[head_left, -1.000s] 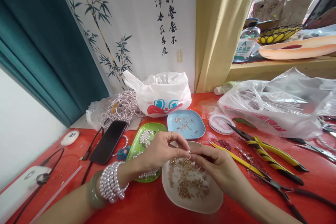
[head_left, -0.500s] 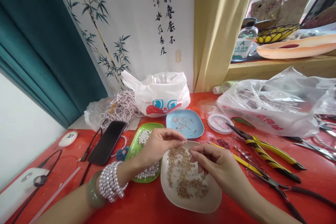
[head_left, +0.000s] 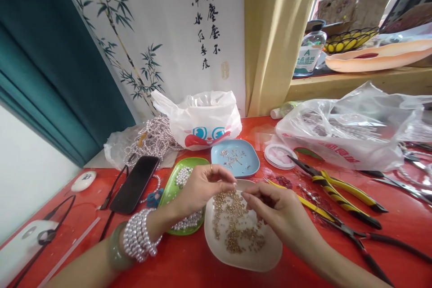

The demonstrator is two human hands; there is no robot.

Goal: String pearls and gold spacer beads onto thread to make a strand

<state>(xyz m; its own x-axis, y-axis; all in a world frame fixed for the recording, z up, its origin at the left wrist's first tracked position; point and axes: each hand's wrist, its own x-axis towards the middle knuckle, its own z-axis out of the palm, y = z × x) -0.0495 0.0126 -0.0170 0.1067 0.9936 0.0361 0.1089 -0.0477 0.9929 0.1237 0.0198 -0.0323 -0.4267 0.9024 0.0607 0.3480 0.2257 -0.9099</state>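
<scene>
Over the far rim of a white dish (head_left: 243, 256), my left hand (head_left: 209, 184) pinches with thumb and forefinger; what lies between the fingertips is too small to name. My right hand (head_left: 270, 202) makes a similar pinch just to the right, its tips close to the left ones, and its content cannot be made out either. Small gold beads (head_left: 232, 234) are scattered in the dish below both hands. Partly behind my left wrist lies a green tray (head_left: 165, 193) with pearly beads (head_left: 184, 176). Strands of pearl beads (head_left: 138, 234) and a jade-coloured bangle (head_left: 118, 247) circle my left wrist.
A blue dish (head_left: 251, 162) with small metal bits stands behind the white one. Yellow-handled pliers (head_left: 337, 189), dark-handled pliers (head_left: 357, 236) and a plastic bag (head_left: 337, 135) lie right. A phone (head_left: 135, 184), bead strands (head_left: 151, 141) and a white bag (head_left: 209, 121) are left and behind.
The whole view has shifted slightly, so things appear a little further left. Both hands keep their pinched pose over the dish, with little visible movement of the fingers.
</scene>
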